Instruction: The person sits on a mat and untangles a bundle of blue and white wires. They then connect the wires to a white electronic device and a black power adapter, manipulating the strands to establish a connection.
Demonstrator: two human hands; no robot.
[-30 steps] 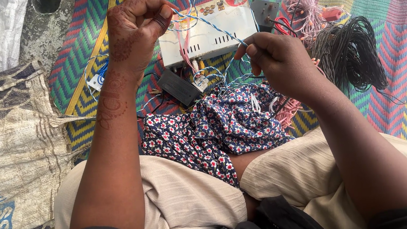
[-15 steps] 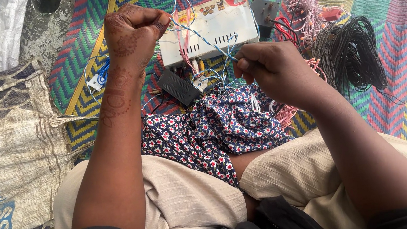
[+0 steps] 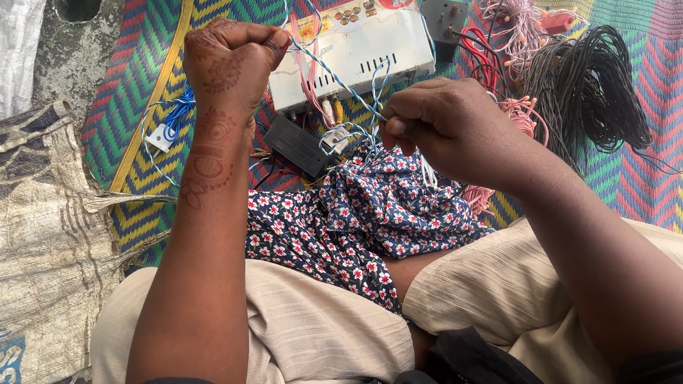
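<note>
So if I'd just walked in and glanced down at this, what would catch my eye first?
Probably the two hands raised over the lap: the left hand, patterned with henna, is closed in a fist, and the right hand pinches a thin blue-and-white wire stretched between them. Just behind lies a white box with wires trailing out, on a bright zigzag mat. A black wire bundle sits at right.

A thin blue-and-white twisted wire [image 3: 330, 72] runs taut and slanted between the two hands, its upper end closed in the fist of the left hand [image 3: 230, 61] on the far left, its lower end pinched in the fingertips of the right hand [image 3: 444, 128], nearer and to the right. It crosses in front of the white box [image 3: 353, 49] lying flat on the striped mat [image 3: 671, 143], where more loops of the same wire curl.
</note>
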